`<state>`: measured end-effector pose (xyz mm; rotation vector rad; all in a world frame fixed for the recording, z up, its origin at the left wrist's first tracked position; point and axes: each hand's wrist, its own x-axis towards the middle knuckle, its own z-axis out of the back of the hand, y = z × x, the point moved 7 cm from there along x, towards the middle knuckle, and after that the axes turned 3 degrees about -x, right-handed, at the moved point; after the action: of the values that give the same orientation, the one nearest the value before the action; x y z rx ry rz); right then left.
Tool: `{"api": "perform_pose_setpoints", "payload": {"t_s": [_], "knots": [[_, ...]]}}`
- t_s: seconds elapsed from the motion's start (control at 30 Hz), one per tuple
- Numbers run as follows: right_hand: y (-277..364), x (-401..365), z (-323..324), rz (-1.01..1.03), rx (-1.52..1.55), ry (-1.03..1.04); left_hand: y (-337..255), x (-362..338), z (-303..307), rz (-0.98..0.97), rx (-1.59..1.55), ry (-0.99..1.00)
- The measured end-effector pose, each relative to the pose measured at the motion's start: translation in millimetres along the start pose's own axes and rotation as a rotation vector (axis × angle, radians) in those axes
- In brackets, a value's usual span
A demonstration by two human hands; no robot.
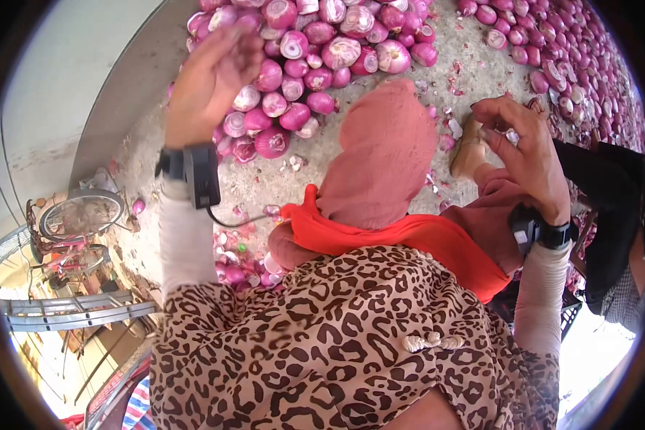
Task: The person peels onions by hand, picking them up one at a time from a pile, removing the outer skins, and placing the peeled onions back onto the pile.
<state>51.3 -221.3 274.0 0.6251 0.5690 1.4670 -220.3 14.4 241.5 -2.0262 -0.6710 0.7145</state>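
Onions [319,79] lie heaped on the floor [265,186] beyond the red cloth [401,233], apparently for easy reach. Past its left end the left hand [218,75] blurs, half-curled; past its right, the right hand [521,136] curves loosely. Whether either grips anything cannot be told.

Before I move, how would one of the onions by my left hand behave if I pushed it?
The onion looks rounded, so it would probably roll. Its smooth, plump shape suggests it should feel firm rather than floppy. Since it's crowded in among others, pushing it may nudge them too.
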Motion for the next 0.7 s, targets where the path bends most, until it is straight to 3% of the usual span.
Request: {"api": "perform_pose_setpoints", "payload": {"t_s": [0.1, 0.23, 0.43, 0.57, 0.67, 0.7], "knots": [[-14.4, 2.8, -5.9, -0.055, -0.203, -0.018, 42.5, -55.1, 61.7, 0.075, -0.017, -0.222], [-17.4, 3.6, -11.3, -0.105, -0.154, 0.013, 117.0, -102.8, 95.6, 0.243, -0.099, -0.3], [-8.8, -6.1, -10.5, -0.183, 0.055, -0.061, 167.5, -104.3, 59.5, 0.45, -0.178, -0.098], [16.2, -19.6, -13.0, -0.155, 0.238, -0.175, 192.9, -105.6, 52.1, 0.556, -0.162, -0.114], [43.4, -31.4, -22.4, 0.003, 0.201, -0.193, 199.8, -106.7, 45.1, 0.596, -0.062, -0.147], [45.1, -37.5, -28.7, -0.045, 0.244, -0.147, 208.0, -109.7, 66.2, 0.53, 0.283, -0.014]]}}
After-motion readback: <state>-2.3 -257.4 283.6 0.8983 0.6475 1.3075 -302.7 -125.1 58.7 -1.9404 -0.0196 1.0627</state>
